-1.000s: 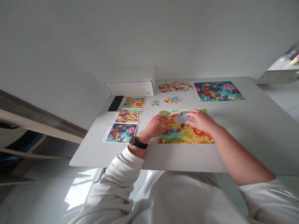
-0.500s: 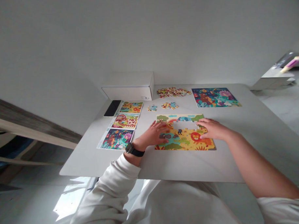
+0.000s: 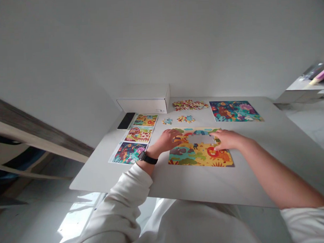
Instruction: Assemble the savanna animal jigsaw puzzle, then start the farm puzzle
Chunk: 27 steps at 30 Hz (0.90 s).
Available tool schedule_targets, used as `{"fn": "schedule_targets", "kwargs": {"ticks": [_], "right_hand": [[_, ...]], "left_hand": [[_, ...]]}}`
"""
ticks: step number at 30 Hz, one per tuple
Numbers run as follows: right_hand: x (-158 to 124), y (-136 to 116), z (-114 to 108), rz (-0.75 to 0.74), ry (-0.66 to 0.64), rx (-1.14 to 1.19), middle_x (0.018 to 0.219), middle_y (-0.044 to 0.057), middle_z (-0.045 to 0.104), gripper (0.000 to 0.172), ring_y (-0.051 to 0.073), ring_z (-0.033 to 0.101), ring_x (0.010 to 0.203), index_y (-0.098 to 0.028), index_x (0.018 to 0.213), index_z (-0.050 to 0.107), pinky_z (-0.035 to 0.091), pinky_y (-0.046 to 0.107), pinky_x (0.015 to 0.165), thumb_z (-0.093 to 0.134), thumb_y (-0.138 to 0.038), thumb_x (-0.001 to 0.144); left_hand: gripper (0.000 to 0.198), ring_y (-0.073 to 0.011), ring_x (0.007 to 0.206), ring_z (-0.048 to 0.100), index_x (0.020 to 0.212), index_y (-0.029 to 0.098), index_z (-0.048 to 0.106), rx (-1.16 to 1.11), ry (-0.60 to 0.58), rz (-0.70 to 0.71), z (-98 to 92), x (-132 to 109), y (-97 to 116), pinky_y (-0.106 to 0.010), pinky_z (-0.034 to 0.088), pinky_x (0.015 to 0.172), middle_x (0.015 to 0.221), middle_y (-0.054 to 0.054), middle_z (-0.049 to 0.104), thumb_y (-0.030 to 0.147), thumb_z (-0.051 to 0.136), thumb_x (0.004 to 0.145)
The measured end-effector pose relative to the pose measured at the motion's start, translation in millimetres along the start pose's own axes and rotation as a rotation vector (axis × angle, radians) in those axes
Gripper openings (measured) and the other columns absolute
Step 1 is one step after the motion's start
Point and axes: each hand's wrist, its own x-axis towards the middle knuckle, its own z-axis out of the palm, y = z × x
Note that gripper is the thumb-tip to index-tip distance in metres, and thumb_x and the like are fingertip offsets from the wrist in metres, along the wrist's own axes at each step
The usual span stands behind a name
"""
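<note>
A safari jigsaw puzzle (image 3: 197, 157) lies flat in front of me, with a lion at the lower right and a hippo at the left. A white gap shows in its upper middle, below a blue elephant's back. My left hand (image 3: 168, 139) rests over the puzzle's upper left edge, thumb and fingers apart. On the right edge, near the lion and the gap, lies my right hand (image 3: 228, 139), its fingers also apart. Neither hand visibly grips a piece. Beyond the puzzle are a blue puzzle piece (image 3: 167, 121) and a small cluster of joined or overlapping pieces (image 3: 186, 119).
A heap of loose pieces (image 3: 189, 105) lies near the wall, beside a white box (image 3: 144, 104). An assembled dark-blue puzzle (image 3: 236, 111) is at the back right. To the left are a picture sheet (image 3: 138, 134) and a black phone (image 3: 126, 121).
My left hand has moved up along the puzzle's left edge, uncovering more of the hippo. My right hand stays near the right edge. The whole view has shifted slightly.
</note>
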Motion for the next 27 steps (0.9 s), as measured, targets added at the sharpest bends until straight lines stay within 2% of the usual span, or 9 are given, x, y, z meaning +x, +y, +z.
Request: {"fn": "schedule_targets", "kwargs": {"ticks": [3, 6, 8, 12, 14, 18, 23, 27], "right_hand": [[5.6, -0.2, -11.8, -0.039, 0.003, 0.037, 0.157, 0.021, 0.062, 0.091, 0.041, 0.063, 0.141, -0.021, 0.159, 0.061, 0.051, 0.048, 0.118, 0.086, -0.056, 0.078], [11.5, -1.9, -20.1, -0.066, 0.062, 0.074, 0.156, 0.019, 0.063, 0.083, 0.040, 0.063, 0.142, -0.022, 0.158, 0.062, 0.048, 0.047, 0.121, 0.082, -0.054, 0.084], [16.3, -6.2, -24.2, -0.085, 0.090, 0.125, 0.157, 0.017, 0.064, 0.089, 0.039, 0.063, 0.142, -0.024, 0.162, 0.058, 0.049, 0.047, 0.121, 0.084, -0.054, 0.082], [27.7, -20.0, -32.9, -0.145, 0.085, 0.223, 0.152, 0.014, 0.070, 0.106, 0.036, 0.071, 0.133, -0.029, 0.172, 0.042, 0.056, 0.047, 0.113, 0.087, -0.056, 0.080], [34.5, -26.3, -38.0, -0.176, 0.100, 0.237, 0.148, 0.013, 0.072, 0.105, 0.035, 0.073, 0.128, -0.031, 0.172, 0.041, 0.058, 0.048, 0.110, 0.085, -0.055, 0.081], [53.2, -35.5, -46.2, -0.210, 0.120, 0.253, 0.147, 0.013, 0.073, 0.104, 0.035, 0.075, 0.124, -0.033, 0.173, 0.038, 0.060, 0.048, 0.107, 0.085, -0.053, 0.082], [80.8, -56.6, -48.8, -0.217, 0.149, 0.274, 0.146, 0.013, 0.073, 0.109, 0.035, 0.077, 0.121, -0.034, 0.177, 0.023, 0.062, 0.048, 0.103, 0.081, -0.053, 0.087], [92.7, -78.8, -49.1, -0.223, 0.125, 0.273, 0.145, 0.014, 0.073, 0.106, 0.035, 0.075, 0.124, -0.032, 0.178, 0.021, 0.060, 0.048, 0.106, 0.078, -0.052, 0.091]], "left_hand": [[0.033, -0.0297, 0.125, 0.069, 0.133, 0.024, 0.074, 0.132, 0.120, -0.112, -12.9, 8.2, -14.2, -0.046, 0.052, 0.113, 0.133, -0.012, 0.076, 0.038, 0.067, 0.104], [0.034, -0.0330, 0.125, 0.068, 0.133, 0.023, 0.074, 0.303, 0.160, -0.228, -27.1, 19.6, -31.7, -0.050, 0.050, 0.115, 0.131, -0.013, 0.075, 0.028, 0.069, 0.100], [0.036, -0.0325, 0.126, 0.067, 0.134, 0.024, 0.073, 0.328, 0.152, -0.282, -35.3, 30.6, -45.8, -0.047, 0.051, 0.113, 0.132, -0.012, 0.075, 0.022, 0.067, 0.099], [0.039, -0.0269, 0.119, 0.072, 0.133, 0.025, 0.074, 0.225, 0.104, -0.358, -46.1, 53.0, -78.8, -0.039, 0.056, 0.104, 0.133, -0.009, 0.076, 0.015, 0.063, 0.097], [0.040, -0.0265, 0.116, 0.073, 0.132, 0.023, 0.073, 0.189, 0.078, -0.348, -47.9, 59.8, -93.9, -0.039, 0.057, 0.104, 0.132, -0.010, 0.077, 0.015, 0.067, 0.094], [0.050, -0.0286, 0.123, 0.072, 0.134, 0.022, 0.071, 0.137, 0.000, -0.268, -45.2, 62.4, -113.9, -0.042, 0.056, 0.111, 0.133, -0.011, 0.077, 0.013, 0.073, 0.085], [0.056, -0.0268, 0.116, 0.075, 0.135, 0.022, 0.069, 0.061, -0.046, -0.277, -39.9, 58.0, -125.4, -0.041, 0.058, 0.107, 0.125, -0.010, 0.080, 0.009, 0.074, 0.081], [0.059, -0.0292, 0.116, 0.075, 0.137, 0.016, 0.067, 0.074, -0.047, -0.294, -39.7, 56.3, -130.6, -0.041, 0.057, 0.106, 0.124, -0.013, 0.078, 0.015, 0.079, 0.080]]}}
